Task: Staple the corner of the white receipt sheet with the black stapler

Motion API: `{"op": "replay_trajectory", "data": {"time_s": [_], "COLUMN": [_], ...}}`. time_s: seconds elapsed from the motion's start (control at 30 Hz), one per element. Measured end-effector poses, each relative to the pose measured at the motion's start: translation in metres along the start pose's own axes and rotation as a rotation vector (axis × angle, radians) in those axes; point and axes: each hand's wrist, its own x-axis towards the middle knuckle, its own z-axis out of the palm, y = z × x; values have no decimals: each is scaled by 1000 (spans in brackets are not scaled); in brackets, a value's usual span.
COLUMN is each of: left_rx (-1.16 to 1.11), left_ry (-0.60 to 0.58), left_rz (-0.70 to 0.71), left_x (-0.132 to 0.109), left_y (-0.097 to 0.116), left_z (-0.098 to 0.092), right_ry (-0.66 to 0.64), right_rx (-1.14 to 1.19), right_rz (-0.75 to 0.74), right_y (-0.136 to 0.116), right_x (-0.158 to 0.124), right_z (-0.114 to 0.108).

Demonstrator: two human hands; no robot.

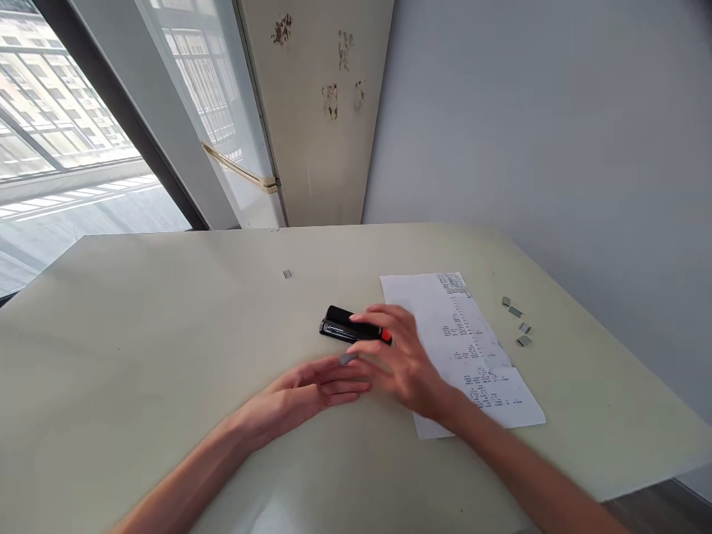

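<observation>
My left hand point(311, 389) is turned palm up, its fingers stretched out and close together. At its fingertips is a small grey piece point(348, 358), which looks like a short strip of staples. My right hand point(397, 356) reaches over from the right, thumb and fingers apart. Its thumb tip is at the grey piece; whether it presses on it I cannot tell. Just behind the right fingers lies a black stapler point(340, 326) with a red part point(386, 336) at its right end. The right fingers partly cover it, and I cannot tell whether they touch it.
A printed sheet of paper point(472, 356) lies under and beside my right forearm on the pale table point(167, 334). Several short staple strips point(523, 341) are scattered right of it. Another staple strip point(287, 274) lies farther back. A wall point(528, 133) borders the right side.
</observation>
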Motion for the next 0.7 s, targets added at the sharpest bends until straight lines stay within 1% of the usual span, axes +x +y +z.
{"op": "replay_trajectory", "data": {"time_s": [0.07, 0.13, 0.17, 0.23, 0.3, 0.37, 0.43, 0.5, 0.6, 0.7], "left_rx": [3, 22, 34, 57, 76, 88, 96, 100, 103, 107], "left_ry": [22, 55, 72, 101, 125, 141, 150, 157, 164, 174], "left_rz": [-9, -32, -44, -72, -96, -112, -123, -129, -128, -130], "left_x": [-1, -2, -2, -3, -3, -3, -3, -2, 0, 1], "left_y": [-1, 1, 2, 4, 7, 8, 9, 10, 10, 12], "left_z": [-2, -2, -1, 2, 5, 6, 7, 7, 8, 10], "right_ry": [133, 315, 401, 487, 448, 360, 299, 255, 208, 211], "right_rx": [-50, -147, -206, -331, -433, -516, -559, -586, -604, -617], "right_rz": [101, 252, 321, 447, 570, 653, 708, 743, 794, 811], "right_y": [15, 39, 52, 81, 109, 131, 146, 156, 161, 155], "right_x": [5, 4, 0, -17, -44, -74, -102, -123, -137, -135], "right_z": [-18, -41, -53, -78, -98, -112, -120, -123, -122, -120]}}
